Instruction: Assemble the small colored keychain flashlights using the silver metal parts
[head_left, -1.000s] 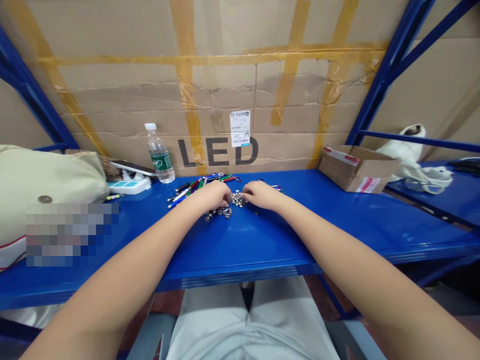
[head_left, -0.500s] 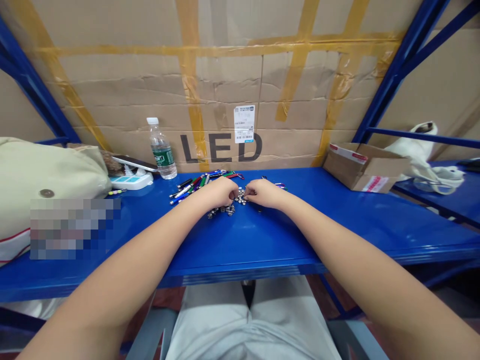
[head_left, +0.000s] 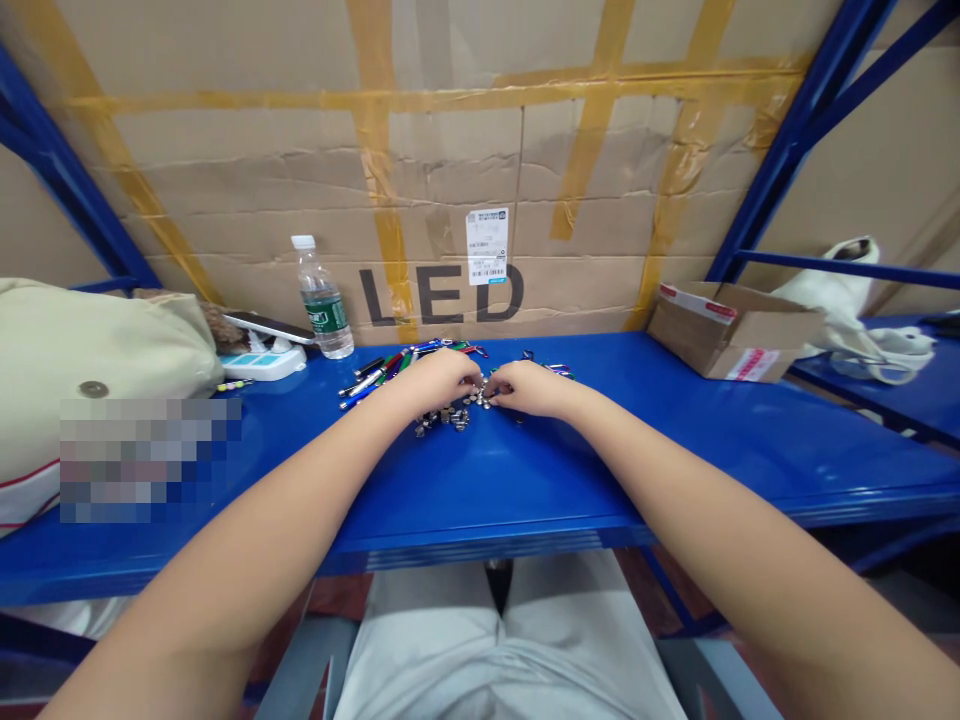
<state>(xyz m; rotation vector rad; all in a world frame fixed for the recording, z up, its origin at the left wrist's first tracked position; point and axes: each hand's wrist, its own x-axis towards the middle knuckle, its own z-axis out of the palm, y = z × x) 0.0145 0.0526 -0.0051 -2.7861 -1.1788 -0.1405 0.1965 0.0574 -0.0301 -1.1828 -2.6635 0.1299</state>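
My left hand (head_left: 452, 378) and my right hand (head_left: 523, 387) almost meet over the middle of the blue table. Both have their fingers curled in, close to several small shiny metal pieces (head_left: 481, 397); whatever sits in the fingertips is too small to name. More silvery pieces (head_left: 454, 419) lie in a loose heap just below my left hand. Behind and left of that hand, a pile of coloured metallic pens (head_left: 369, 378) is spread out. A few more pens (head_left: 559, 370) lie beyond my right hand, partly covered by it.
A water bottle (head_left: 325, 305) stands at the back left, beside a white power strip (head_left: 264, 363) with a phone (head_left: 268, 327) on it. A beige bag (head_left: 105, 340) rests at the left. An open cardboard box (head_left: 731, 330) sits at the right. Taped cardboard (head_left: 442, 170) backs the blue table (head_left: 495, 490).
The fingers of both hands have shifted slightly over the small metal pieces, and my left hand sits a touch higher. The pens and other things stay where they were.
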